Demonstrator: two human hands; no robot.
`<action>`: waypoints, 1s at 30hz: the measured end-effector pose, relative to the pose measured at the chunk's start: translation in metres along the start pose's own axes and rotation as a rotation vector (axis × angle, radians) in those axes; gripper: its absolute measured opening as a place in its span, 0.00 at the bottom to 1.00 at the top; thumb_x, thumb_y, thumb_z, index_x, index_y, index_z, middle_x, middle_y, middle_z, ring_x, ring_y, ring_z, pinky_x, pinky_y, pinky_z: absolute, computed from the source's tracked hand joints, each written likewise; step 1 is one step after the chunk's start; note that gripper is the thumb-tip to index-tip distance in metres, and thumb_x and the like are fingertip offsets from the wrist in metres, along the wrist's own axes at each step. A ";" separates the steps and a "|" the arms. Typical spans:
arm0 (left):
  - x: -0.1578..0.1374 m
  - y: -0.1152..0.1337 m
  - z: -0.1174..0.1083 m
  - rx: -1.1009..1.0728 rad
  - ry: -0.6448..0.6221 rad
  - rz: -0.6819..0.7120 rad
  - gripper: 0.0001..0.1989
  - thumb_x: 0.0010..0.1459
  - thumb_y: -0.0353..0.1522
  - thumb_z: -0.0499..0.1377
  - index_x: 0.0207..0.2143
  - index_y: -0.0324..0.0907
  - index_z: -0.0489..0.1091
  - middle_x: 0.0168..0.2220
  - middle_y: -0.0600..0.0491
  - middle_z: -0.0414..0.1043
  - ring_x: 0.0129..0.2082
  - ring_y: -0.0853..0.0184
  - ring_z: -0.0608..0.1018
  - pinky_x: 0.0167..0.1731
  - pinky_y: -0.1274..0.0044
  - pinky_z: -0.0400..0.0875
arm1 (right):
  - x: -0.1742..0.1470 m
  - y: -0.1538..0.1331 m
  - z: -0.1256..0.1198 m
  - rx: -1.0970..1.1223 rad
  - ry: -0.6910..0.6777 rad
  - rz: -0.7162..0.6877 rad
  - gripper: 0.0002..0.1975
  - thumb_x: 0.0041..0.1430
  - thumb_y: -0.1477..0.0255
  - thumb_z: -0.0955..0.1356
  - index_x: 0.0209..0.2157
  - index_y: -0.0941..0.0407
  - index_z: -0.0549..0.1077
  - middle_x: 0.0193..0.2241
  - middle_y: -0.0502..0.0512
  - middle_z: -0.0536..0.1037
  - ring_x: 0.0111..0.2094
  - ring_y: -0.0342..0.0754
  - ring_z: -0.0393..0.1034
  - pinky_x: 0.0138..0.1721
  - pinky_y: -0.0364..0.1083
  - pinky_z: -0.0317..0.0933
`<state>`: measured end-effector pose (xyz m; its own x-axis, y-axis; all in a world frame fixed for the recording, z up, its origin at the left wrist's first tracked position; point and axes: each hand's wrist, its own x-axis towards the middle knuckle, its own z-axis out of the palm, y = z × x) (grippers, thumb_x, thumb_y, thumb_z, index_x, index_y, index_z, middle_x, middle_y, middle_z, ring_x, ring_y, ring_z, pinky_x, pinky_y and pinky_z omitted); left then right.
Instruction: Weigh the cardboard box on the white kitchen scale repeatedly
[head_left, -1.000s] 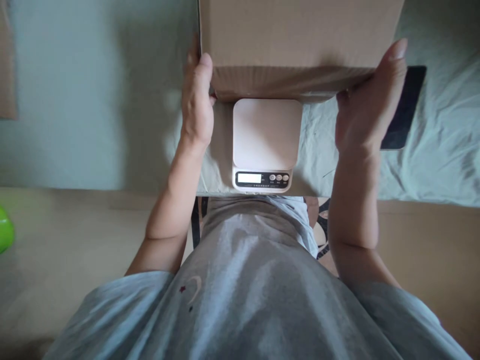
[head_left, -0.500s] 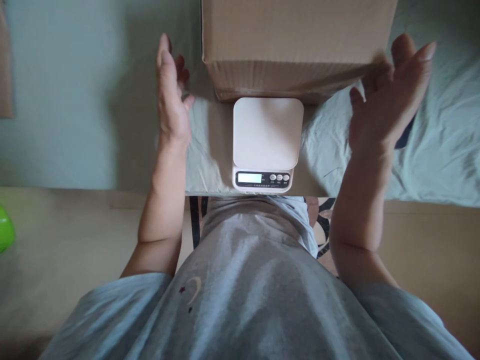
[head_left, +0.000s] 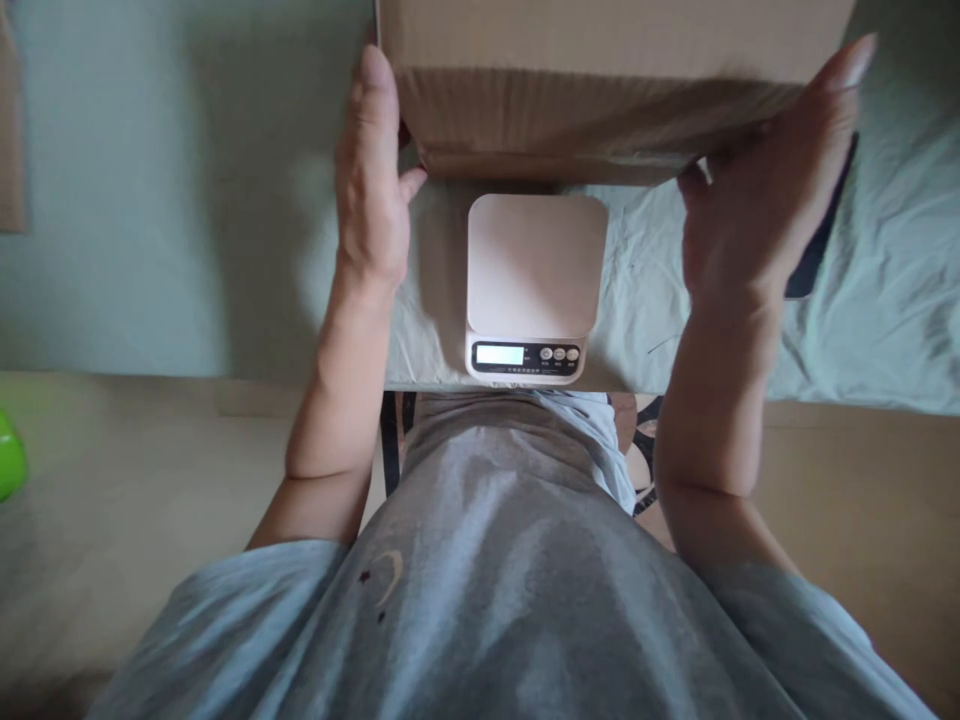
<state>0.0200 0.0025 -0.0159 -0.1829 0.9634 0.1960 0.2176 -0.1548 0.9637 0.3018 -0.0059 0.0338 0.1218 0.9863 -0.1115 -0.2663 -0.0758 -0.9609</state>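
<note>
A large brown cardboard box (head_left: 570,120) is held between my two hands at the top of the view, its lower edge raised off the cloth. My left hand (head_left: 373,180) presses its left side, thumb up along the wall and fingers partly hidden behind it. Against the lower right corner lies my right hand (head_left: 772,190), thumb along the side and other fingers mostly out of sight under the box. Nearer my body sits a white digital kitchen scale (head_left: 536,280), its platform bare and its display lit; I cannot read any digits.
A pale green cloth (head_left: 135,250) covers the table. A dark flat object (head_left: 823,240) lies partly behind my right hand. At the far left are a piece of cardboard (head_left: 10,150) and, lower down, a bright green object (head_left: 9,455).
Both hands have closed in on the box, having been apart from it or only near it. The box has risen and looks larger. The scale has stayed in place.
</note>
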 end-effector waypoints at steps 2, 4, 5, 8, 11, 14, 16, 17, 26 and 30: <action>-0.009 0.034 -0.005 -0.036 -0.037 -0.198 0.27 0.61 0.58 0.44 0.59 0.63 0.56 0.63 0.79 0.60 0.69 0.71 0.56 0.58 0.67 0.73 | -0.008 -0.013 0.000 0.031 -0.034 -0.073 0.23 0.63 0.59 0.53 0.35 0.34 0.78 0.45 0.24 0.77 0.66 0.42 0.59 0.68 0.51 0.51; -0.021 0.067 -0.011 -0.078 -0.035 -0.232 0.19 0.66 0.49 0.47 0.57 0.61 0.58 0.62 0.80 0.61 0.70 0.71 0.53 0.61 0.68 0.71 | -0.019 -0.026 -0.001 0.012 -0.121 -0.126 0.32 0.64 0.60 0.46 0.33 0.29 0.78 0.42 0.22 0.78 0.66 0.42 0.59 0.67 0.50 0.51; -0.029 0.079 -0.014 -0.124 -0.049 -0.214 0.17 0.67 0.45 0.49 0.56 0.61 0.59 0.61 0.80 0.61 0.71 0.70 0.52 0.63 0.66 0.69 | -0.025 -0.031 -0.003 -0.010 -0.173 -0.147 0.35 0.64 0.61 0.43 0.36 0.27 0.78 0.43 0.23 0.78 0.66 0.42 0.58 0.66 0.50 0.51; -0.050 0.098 -0.021 -0.185 -0.056 -0.197 0.17 0.64 0.45 0.54 0.55 0.60 0.64 0.62 0.75 0.61 0.72 0.60 0.50 0.65 0.59 0.66 | -0.046 -0.043 -0.006 -0.093 -0.297 -0.172 0.31 0.64 0.60 0.45 0.43 0.29 0.76 0.51 0.27 0.75 0.70 0.45 0.51 0.67 0.53 0.51; -0.072 0.098 -0.024 -0.173 -0.045 -0.126 0.23 0.60 0.53 0.54 0.54 0.57 0.68 0.63 0.66 0.62 0.70 0.53 0.54 0.61 0.56 0.69 | -0.066 -0.048 -0.007 -0.143 -0.274 -0.166 0.19 0.60 0.51 0.58 0.44 0.31 0.76 0.58 0.27 0.70 0.71 0.55 0.49 0.68 0.62 0.51; -0.093 0.094 -0.025 -0.151 -0.056 -0.073 0.22 0.61 0.54 0.51 0.47 0.54 0.73 0.63 0.62 0.64 0.67 0.54 0.61 0.57 0.58 0.73 | -0.081 -0.047 -0.011 -0.152 -0.182 -0.102 0.20 0.54 0.45 0.63 0.45 0.34 0.76 0.59 0.35 0.70 0.70 0.60 0.52 0.67 0.68 0.52; -0.104 0.093 -0.025 -0.144 -0.049 -0.090 0.19 0.62 0.51 0.52 0.47 0.56 0.74 0.61 0.60 0.66 0.65 0.54 0.64 0.56 0.59 0.74 | -0.088 -0.041 -0.014 -0.146 -0.155 -0.096 0.24 0.51 0.43 0.64 0.47 0.36 0.75 0.57 0.42 0.72 0.69 0.61 0.53 0.67 0.68 0.52; -0.109 0.093 -0.025 -0.147 -0.048 -0.099 0.18 0.62 0.49 0.53 0.49 0.57 0.74 0.61 0.59 0.66 0.64 0.54 0.65 0.56 0.60 0.73 | -0.091 -0.037 -0.016 -0.141 -0.150 -0.100 0.26 0.50 0.42 0.63 0.48 0.36 0.74 0.57 0.43 0.73 0.69 0.61 0.54 0.67 0.68 0.52; -0.126 0.089 -0.023 -0.194 -0.121 -0.147 0.22 0.64 0.45 0.52 0.59 0.60 0.66 0.61 0.56 0.68 0.67 0.57 0.63 0.64 0.61 0.64 | -0.104 -0.008 -0.024 -0.156 -0.077 -0.070 0.30 0.48 0.41 0.63 0.48 0.39 0.73 0.54 0.45 0.75 0.64 0.59 0.62 0.66 0.67 0.53; -0.126 0.081 -0.023 -0.249 -0.135 -0.189 0.23 0.61 0.48 0.53 0.58 0.61 0.66 0.63 0.55 0.65 0.67 0.56 0.62 0.62 0.60 0.66 | -0.103 -0.006 -0.025 -0.153 -0.063 -0.081 0.30 0.50 0.42 0.62 0.50 0.39 0.73 0.54 0.45 0.75 0.65 0.59 0.60 0.67 0.66 0.51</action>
<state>0.0387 -0.1360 0.0418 -0.0655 0.9979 0.0003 -0.0522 -0.0037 0.9986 0.3148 -0.1108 0.0447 0.0756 0.9969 -0.0207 -0.1088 -0.0124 -0.9940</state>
